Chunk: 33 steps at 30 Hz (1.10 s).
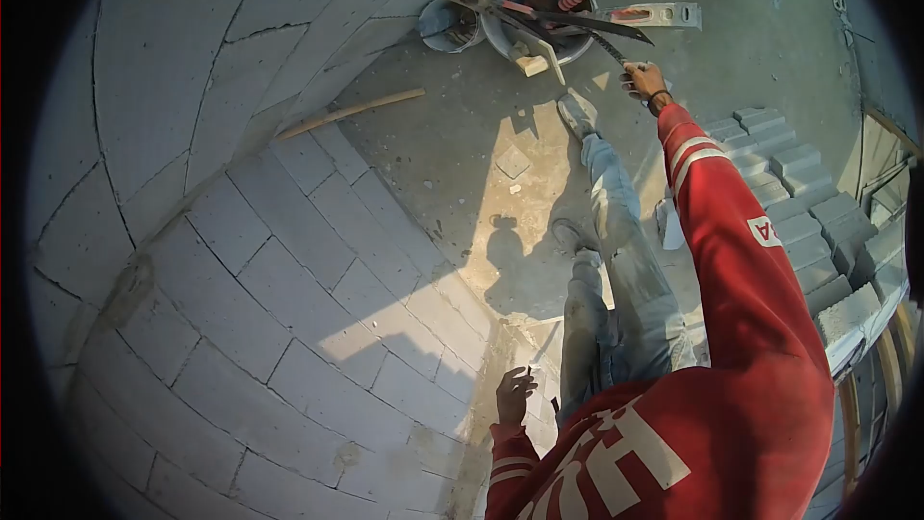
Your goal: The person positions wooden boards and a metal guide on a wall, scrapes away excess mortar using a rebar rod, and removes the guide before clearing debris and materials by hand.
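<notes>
Right hand [643, 82]: fingers curled nearly closed on long thin dark strip [608, 48]; large round grey bucket [494, 42] just beyond fingertips. Firm grip, level wrist seem best beside crowded tools [597, 24]. Left hand [515, 393]: fingers loosely bent, pinching short dark stick [528, 371].

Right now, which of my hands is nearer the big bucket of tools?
Your right. The right hand reaches out close beside the bucket; the left hand is farther back, near your legs.
</notes>
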{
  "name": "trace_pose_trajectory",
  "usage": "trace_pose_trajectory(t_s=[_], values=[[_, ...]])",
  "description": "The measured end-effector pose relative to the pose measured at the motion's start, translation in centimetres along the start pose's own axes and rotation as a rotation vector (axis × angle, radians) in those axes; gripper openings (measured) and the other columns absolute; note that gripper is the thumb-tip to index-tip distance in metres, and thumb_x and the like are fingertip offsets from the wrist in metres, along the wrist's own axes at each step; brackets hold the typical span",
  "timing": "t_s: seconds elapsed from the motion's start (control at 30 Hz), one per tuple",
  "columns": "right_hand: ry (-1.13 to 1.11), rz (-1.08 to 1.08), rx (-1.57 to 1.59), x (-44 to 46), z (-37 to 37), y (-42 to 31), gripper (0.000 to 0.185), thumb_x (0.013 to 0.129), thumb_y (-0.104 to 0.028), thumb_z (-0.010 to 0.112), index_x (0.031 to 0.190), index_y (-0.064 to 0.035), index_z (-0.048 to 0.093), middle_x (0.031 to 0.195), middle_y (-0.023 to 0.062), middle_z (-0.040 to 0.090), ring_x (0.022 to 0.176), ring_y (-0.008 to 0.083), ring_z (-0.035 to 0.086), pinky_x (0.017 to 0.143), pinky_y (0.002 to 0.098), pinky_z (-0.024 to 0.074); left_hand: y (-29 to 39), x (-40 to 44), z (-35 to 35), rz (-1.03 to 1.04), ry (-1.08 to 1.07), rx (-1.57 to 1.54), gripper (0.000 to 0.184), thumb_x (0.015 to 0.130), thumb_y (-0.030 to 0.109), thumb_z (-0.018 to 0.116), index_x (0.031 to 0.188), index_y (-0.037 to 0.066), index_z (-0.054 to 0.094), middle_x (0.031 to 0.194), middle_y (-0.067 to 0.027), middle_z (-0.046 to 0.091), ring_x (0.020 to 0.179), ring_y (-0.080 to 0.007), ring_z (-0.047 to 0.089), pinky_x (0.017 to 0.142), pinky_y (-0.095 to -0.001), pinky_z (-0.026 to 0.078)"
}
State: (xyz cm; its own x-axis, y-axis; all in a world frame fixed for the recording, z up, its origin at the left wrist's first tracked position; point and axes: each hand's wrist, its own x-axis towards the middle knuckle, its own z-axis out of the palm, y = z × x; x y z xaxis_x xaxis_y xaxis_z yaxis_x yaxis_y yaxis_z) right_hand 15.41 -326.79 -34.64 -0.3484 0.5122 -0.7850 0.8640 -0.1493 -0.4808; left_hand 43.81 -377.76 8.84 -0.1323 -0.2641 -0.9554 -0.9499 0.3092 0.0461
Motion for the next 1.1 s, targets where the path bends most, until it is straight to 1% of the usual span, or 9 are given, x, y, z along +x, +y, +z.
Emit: trace_pose_trajectory(t_s=[0.1, 0.17, 0.2, 0.23, 0.33, 0.63, 0.8, 0.93, 1.1], values=[[-0.182, 0.106, 0.219, 0.2, 0.5, -0.7, 0.031, 0.093, -0.035, 0.063, 0.097, -0.0049, 0.067, 0.071, 0.0018, 0.063, 0.058, 0.0103, 0.058, 0.051, 0.026, 0.0451, 4.5, 0.7, -0.3, 0.008, 0.015, 0.018, 0.031, 0.097, 0.013, 0.058, 0.126, 0.003, 0.056, 0.102, -0.0148, 0.07, 0.089, -0.0228, 0.072, 0.073, -0.0318, 0.056], [-0.149, -0.062, 0.082, 0.3, 0.3, 0.1, 0.029, 0.094, -0.033, 0.062, 0.085, -0.0057, 0.066, 0.066, -0.0016, 0.058, 0.052, 0.0077, 0.05, 0.046, 0.0261, 0.0366, 7.3, 1.1, -0.4, 0.02, 0.023, 0.012, 0.032, 0.097, 0.013, 0.058, 0.127, 0.003, 0.056, 0.102, -0.0142, 0.07, 0.089, -0.0229, 0.072, 0.073, -0.0319, 0.057], [-0.068, -0.147, 0.011, -0.7, 0.4, -0.8, 0.035, 0.093, -0.03, 0.063, 0.082, 0.003, 0.068, 0.069, 0.0122, 0.068, 0.06, 0.0256, 0.065, 0.056, 0.0384, 0.0468, 8.7, 1.3, -0.3, 0.056, 0.021, 0.011, 0.033, 0.096, 0.013, 0.057, 0.127, 0.003, 0.056, 0.104, -0.0137, 0.07, 0.091, -0.0229, 0.071, 0.077, -0.0328, 0.055], [-0.068, -0.153, 0.012, -1.3, 0.3, -1.5, 0.035, 0.093, -0.03, 0.063, 0.082, 0.003, 0.068, 0.069, 0.0122, 0.068, 0.06, 0.0256, 0.065, 0.056, 0.0384, 0.0468, 10.0, 1.2, -0.3, 0.089, 0.023, 0.01, 0.034, 0.094, 0.012, 0.056, 0.127, 0.004, 0.056, 0.105, -0.0133, 0.069, 0.092, -0.023, 0.07, 0.081, -0.0336, 0.054], [0.066, -0.248, -0.226, -4.5, -0.1, -4.3, 0.04, 0.091, -0.034, 0.063, 0.088, 0.0058, 0.067, 0.083, 0.0313, 0.064, 0.085, 0.0519, 0.062, 0.072, 0.0519, 0.0483, 11.9, 1.0, -0.3, 0.174, -0.001, -0.034, 0.033, 0.096, 0.015, 0.055, 0.128, 0.005, 0.055, 0.105, -0.0122, 0.069, 0.093, -0.0216, 0.07, 0.081, -0.0334, 0.054], [0.233, -0.393, -0.607, -16.4, -5.1, -14.5, 0.024, 0.091, -0.023, 0.061, 0.088, 0.0006, 0.065, 0.084, 0.0293, 0.067, 0.083, 0.0482, 0.066, 0.073, 0.0554, 0.0523, 17.1, 0.2, 0.1, 0.42, -0.04, 0.15, 0.036, 0.096, 0.017, 0.056, 0.128, 0.003, 0.054, 0.103, -0.0126, 0.069, 0.091, -0.0219, 0.07, 0.078, -0.0322, 0.055], [0.267, -0.727, -0.877, -18.8, -10.5, -18.6, 0.015, 0.089, -0.011, 0.051, 0.084, -0.001, 0.061, 0.08, 0.0256, 0.068, 0.078, 0.0448, 0.068, 0.068, 0.0543, 0.0531, 17.9, 0.3, -0.8, 0.461, -0.057, 0.187, 0.036, 0.093, 0.014, 0.057, 0.128, 0.003, 0.055, 0.102, -0.0138, 0.069, 0.09, -0.0214, 0.07, 0.076, -0.0313, 0.054], [0.241, -0.707, -0.885, -19.4, -12.1, -18.4, 0.018, 0.09, -0.015, 0.056, 0.083, 0.0005, 0.064, 0.081, 0.0272, 0.067, 0.079, 0.0448, 0.068, 0.068, 0.0528, 0.0537, 16.9, 1.5, -1.6, 0.496, -0.06, 0.162, 0.035, 0.093, 0.013, 0.057, 0.127, 0.003, 0.056, 0.102, -0.0132, 0.07, 0.089, -0.0205, 0.07, 0.076, -0.0305, 0.054], [0.253, -0.402, -0.588, -22.6, -14.2, -20.2, 0.029, 0.088, -0.024, 0.067, 0.08, 0.0034, 0.068, 0.084, 0.0301, 0.067, 0.082, 0.0471, 0.067, 0.069, 0.0525, 0.0542, 16.4, 2.2, -1.8, 0.465, -0.051, 0.211, 0.033, 0.095, 0.013, 0.056, 0.127, 0.005, 0.057, 0.103, -0.0129, 0.07, 0.089, -0.0195, 0.07, 0.075, -0.0299, 0.054]])
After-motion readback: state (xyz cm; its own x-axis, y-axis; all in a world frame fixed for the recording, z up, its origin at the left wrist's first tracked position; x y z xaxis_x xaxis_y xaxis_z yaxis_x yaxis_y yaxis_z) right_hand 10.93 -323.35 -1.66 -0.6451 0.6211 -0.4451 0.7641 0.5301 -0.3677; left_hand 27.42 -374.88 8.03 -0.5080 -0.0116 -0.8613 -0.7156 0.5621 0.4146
